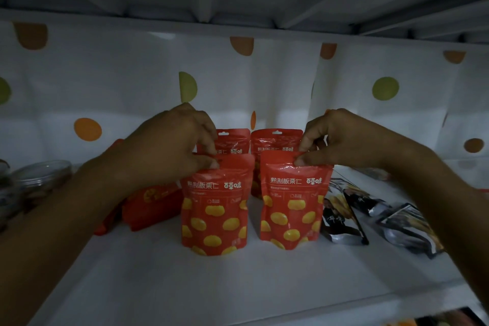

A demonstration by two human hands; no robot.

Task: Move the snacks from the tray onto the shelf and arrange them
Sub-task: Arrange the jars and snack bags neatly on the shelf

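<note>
Front row, white shelf board: two red stand-up plastic pouches printed with yellow chestnuts, upright, side by side and apart, the left pouch pinched at its top seal between thumb and fingers of the left hand, the right pouch pinched likewise by the right hand. Rear row: two matching rear pouches upright just behind, with flat silver-and-black foil packets lying to the right; the tray is not in view. Risk: both front pouches likely stand on soft bases, so a tug at the seal on letting go could tip either one back into the rear row or forward onto its face.
</note>
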